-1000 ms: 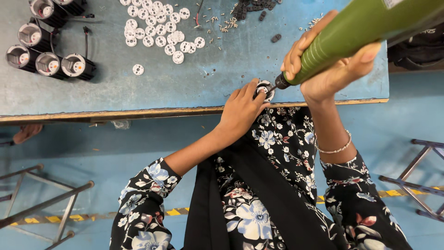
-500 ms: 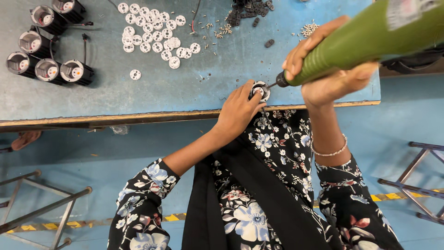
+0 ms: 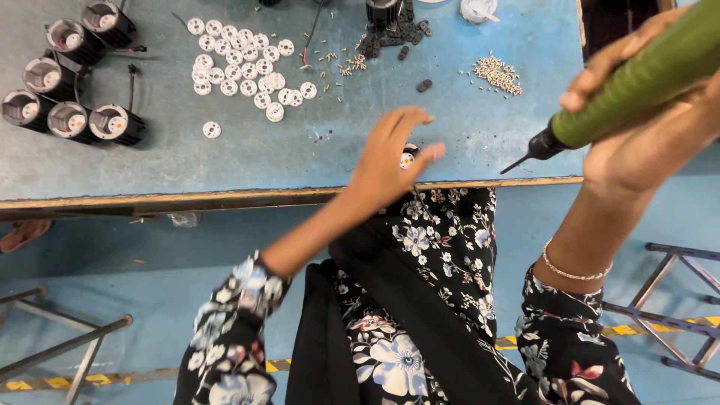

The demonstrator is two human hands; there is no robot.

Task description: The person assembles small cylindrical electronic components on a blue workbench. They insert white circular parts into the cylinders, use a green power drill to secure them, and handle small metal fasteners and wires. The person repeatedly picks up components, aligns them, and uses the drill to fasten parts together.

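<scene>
My left hand (image 3: 390, 154) rests at the near edge of the blue table (image 3: 225, 161), its fingers wrapped over a small black round part with a white disc (image 3: 408, 158), mostly hidden under the palm. My right hand (image 3: 645, 139) grips a green electric screwdriver (image 3: 637, 79), held up and to the right, its black tip (image 3: 517, 161) in the air, clear of the part.
A cluster of white discs (image 3: 247, 71) lies on the table's middle, one lone disc (image 3: 212, 130) nearer. Several black cylindrical housings (image 3: 71, 90) stand at the left. Small screws (image 3: 496, 73) and black bits (image 3: 405, 34) lie at the back. Metal stool frames (image 3: 675, 300) stand on the floor.
The screwdriver tip has lifted off the part and swung right. My left hand stays on the part. The view has shifted, showing more of the table.
</scene>
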